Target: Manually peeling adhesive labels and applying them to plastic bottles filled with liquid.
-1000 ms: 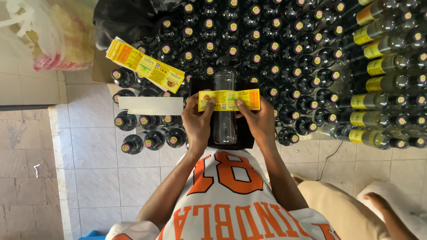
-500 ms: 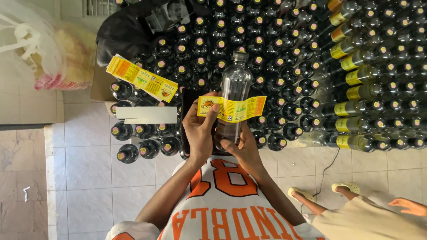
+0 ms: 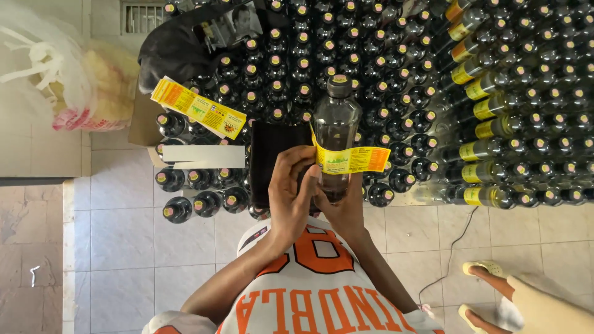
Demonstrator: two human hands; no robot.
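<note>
I hold a clear plastic bottle (image 3: 336, 120) with a dark cap upright in front of my chest. A yellow label (image 3: 349, 159) is partly stuck on its side, its right end sticking out free. My left hand (image 3: 291, 195) presses the label's left end against the bottle with its fingers. My right hand (image 3: 344, 209) grips the bottle's lower part from below and behind.
Rows of dark capped bottles (image 3: 346, 55) cover the floor ahead. Bottles with yellow labels (image 3: 489, 130) stand at the right. A stack of yellow labels (image 3: 198, 108) lies on bottles at the left, by a cardboard box (image 3: 204, 156). Another person's sandalled feet (image 3: 489, 291) are lower right.
The bottle has been raised from flat to upright. The label, first held stretched across it, now clings by its left end while the right end hangs free.
</note>
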